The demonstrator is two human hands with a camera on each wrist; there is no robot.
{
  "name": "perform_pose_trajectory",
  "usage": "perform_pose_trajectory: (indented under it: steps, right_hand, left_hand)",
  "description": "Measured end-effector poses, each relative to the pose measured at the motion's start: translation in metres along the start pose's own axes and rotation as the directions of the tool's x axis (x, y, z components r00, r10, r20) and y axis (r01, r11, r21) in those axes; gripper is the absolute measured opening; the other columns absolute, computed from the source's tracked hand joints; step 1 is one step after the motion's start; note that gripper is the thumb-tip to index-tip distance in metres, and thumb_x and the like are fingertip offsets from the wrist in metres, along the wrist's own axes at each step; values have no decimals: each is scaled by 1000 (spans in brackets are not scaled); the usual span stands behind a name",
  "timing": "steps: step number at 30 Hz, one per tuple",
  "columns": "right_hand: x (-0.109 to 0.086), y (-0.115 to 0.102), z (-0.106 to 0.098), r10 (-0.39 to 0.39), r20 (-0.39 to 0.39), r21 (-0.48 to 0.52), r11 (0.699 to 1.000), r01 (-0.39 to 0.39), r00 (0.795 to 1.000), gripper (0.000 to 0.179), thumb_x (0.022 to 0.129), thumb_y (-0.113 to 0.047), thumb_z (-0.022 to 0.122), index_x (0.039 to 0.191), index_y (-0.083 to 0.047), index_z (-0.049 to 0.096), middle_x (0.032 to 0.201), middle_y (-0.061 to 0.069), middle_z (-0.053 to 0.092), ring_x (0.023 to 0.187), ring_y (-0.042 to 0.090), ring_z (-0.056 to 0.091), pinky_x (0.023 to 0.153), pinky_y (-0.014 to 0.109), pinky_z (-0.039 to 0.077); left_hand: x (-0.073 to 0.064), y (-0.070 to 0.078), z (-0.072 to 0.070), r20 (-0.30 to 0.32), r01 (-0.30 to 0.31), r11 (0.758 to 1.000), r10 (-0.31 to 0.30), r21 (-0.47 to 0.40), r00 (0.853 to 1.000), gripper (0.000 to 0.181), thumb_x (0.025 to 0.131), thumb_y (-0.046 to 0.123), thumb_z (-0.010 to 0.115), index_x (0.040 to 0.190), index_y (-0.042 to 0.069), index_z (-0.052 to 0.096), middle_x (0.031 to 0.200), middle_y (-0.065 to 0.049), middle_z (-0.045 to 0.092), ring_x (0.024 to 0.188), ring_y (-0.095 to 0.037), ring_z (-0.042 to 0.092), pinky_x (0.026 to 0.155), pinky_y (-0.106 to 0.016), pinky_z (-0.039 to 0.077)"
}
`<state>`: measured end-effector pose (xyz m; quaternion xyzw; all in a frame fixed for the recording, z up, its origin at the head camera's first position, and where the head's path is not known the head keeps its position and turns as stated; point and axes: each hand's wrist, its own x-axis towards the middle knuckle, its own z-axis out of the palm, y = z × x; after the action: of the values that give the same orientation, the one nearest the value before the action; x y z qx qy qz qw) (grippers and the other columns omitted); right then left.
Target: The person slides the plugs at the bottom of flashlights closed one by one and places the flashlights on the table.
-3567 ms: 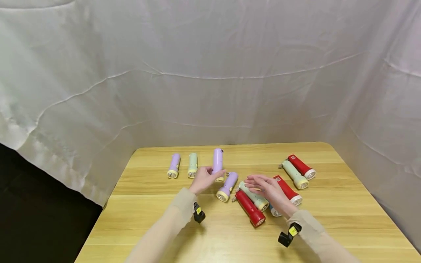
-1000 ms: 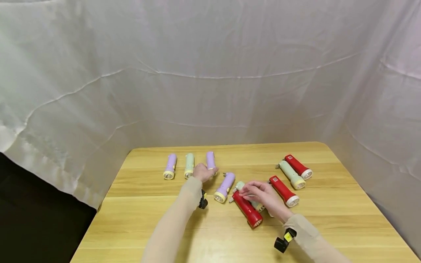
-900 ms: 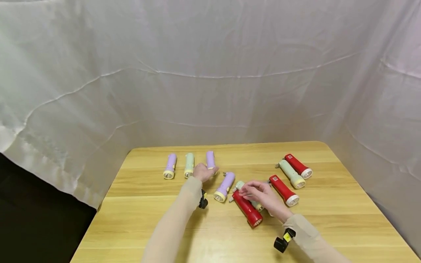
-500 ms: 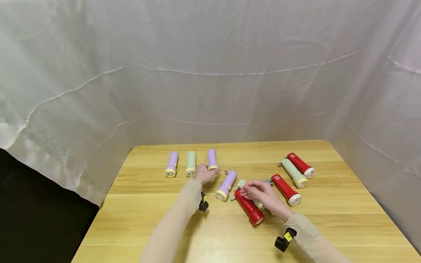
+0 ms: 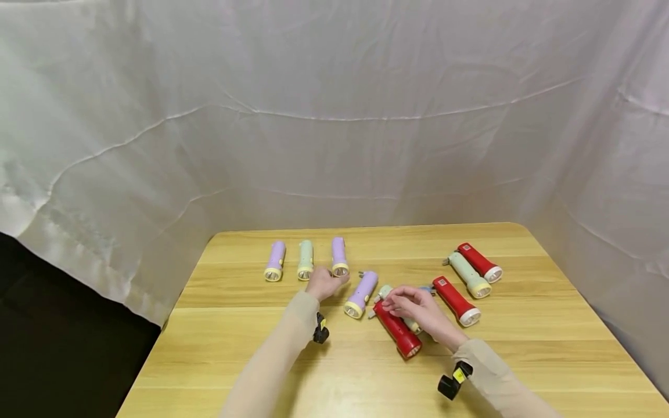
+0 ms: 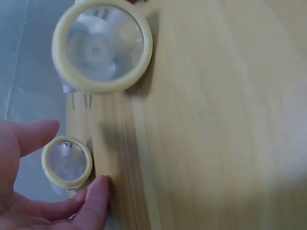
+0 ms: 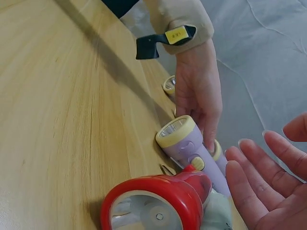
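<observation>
My left hand (image 5: 325,283) is just in front of a purple flashlight (image 5: 338,251) lying on the table. In the left wrist view, the thumb and curved fingers (image 6: 98,196) stand apart around its cream-rimmed lens (image 6: 67,163), with a gap showing. A second purple flashlight (image 5: 362,295) lies to the right of that hand. My right hand (image 5: 418,313) hovers with loosely bent fingers over a red flashlight (image 5: 397,330) and a pale green flashlight (image 5: 385,292), holding nothing. It partly hides the green one and a blue item (image 5: 428,289).
Another purple flashlight (image 5: 276,255) and a pale green flashlight (image 5: 305,255) lie at the back left. To the right are a red flashlight (image 5: 456,301), a green flashlight (image 5: 468,274) and another red flashlight (image 5: 478,261). Grey fabric (image 5: 366,168) hangs behind the wooden table (image 5: 366,383).
The purple flashlight was by my left fingers and now lies in line with the two at the back left. My left hand has drawn back slightly from it; the right hand lowered earlier, then stayed.
</observation>
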<state>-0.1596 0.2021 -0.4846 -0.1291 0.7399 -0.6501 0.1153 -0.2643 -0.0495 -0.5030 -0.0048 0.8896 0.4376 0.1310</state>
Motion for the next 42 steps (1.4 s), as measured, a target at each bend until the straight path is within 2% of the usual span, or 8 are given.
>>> perform_pose_trajectory:
  steps: [5,9,12,17,19,21,26,42]
  right_hand:
    - [-1,-1,0,-32,-40,-84,996,29,999,36,106,-18,52,120,15,56,120,33,64,105,12,70,95,29,58]
    - [-1,-1,0,-106,-95,-322,944,71,990,22,103,-14,57,113,3,65,116,22,70,107,18,69,93,30,59]
    - [-2,0,3,-199,-110,-544,832,108,974,15,97,-10,64,110,-4,69,114,14,72,108,24,69,93,39,59]
    - [-2,4,11,-289,-43,-801,582,140,956,25,89,-15,74,111,-7,69,128,20,64,120,38,61,99,57,53]
    - [-2,6,14,-277,-19,-850,511,131,961,29,87,-20,77,113,-7,69,133,24,60,125,42,57,100,59,51]
    - [-2,9,16,-251,-5,-874,471,118,968,33,87,-24,78,115,-8,69,135,26,58,127,43,54,102,59,50]
    - [-1,13,16,-198,19,-886,450,108,980,43,86,-27,79,122,-8,67,138,28,55,128,44,53,102,59,50]
    - [-5,12,11,-137,37,-893,440,94,990,48,87,-30,78,126,-4,67,142,28,55,128,44,56,104,58,50]
  left_hand:
    - [-10,-1,0,29,-26,999,25,34,999,37,95,40,66,72,12,56,63,1,49,56,-13,43,50,-26,38]
    - [-21,2,3,52,-81,991,76,105,996,39,95,43,64,95,4,65,84,-9,65,72,-20,57,62,-31,49]
    - [-28,7,7,95,-122,981,109,153,990,47,93,46,65,104,0,66,96,-16,69,81,-26,63,70,-37,54]
    - [-34,16,14,133,-169,966,145,196,981,56,89,45,70,115,-4,66,111,-21,70,96,-31,67,83,-43,57]
    - [-34,17,18,130,-189,958,163,216,978,56,89,44,72,116,-4,66,112,-20,71,96,-30,67,84,-42,57]
    - [-33,16,22,131,-206,953,180,223,975,52,88,41,73,112,-4,67,105,-19,72,89,-27,67,78,-39,57]
    - [-33,17,29,141,-235,948,208,214,968,43,86,34,76,107,-3,67,93,-14,71,76,-20,63,67,-33,55]
    - [-43,23,44,148,-279,938,252,207,956,41,84,28,77,111,-2,67,95,-13,72,76,-17,61,66,-28,53]
